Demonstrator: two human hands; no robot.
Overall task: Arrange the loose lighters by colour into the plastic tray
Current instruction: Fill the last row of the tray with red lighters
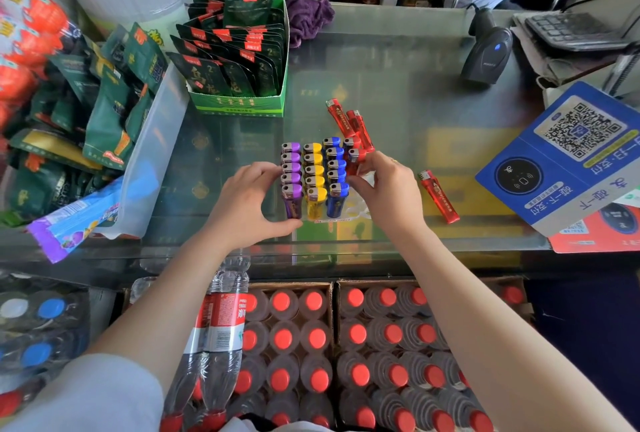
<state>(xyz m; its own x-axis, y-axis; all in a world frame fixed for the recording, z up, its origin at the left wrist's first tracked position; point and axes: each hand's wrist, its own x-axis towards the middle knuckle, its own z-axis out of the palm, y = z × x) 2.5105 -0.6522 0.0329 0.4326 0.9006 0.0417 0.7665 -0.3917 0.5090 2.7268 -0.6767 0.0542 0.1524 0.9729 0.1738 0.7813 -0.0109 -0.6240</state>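
Head view is showing the plastic tray [358, 211] sitting on the glass table [415, 92], with purple lighters [292, 175], yellow lighters [314, 175] and blue lighters [336, 168] standing in full rows between the two hands. The left hand [249, 204] is bracing the purple row, its fingers [273, 172] curled against the side and gripping nothing. The right hand [388, 185] is pinching a red lighter [354, 161] at its fingertips and appears to be seating it in the red row, just past the blue one.

To do this well, I judge she should be keeping the lighter upright, cap up like its neighbours, and pressing straight down while the left hand is steadying the tray. Two red lighters [349, 123] are lying beyond the fingers, another red one [438, 196] just right of the right hand.
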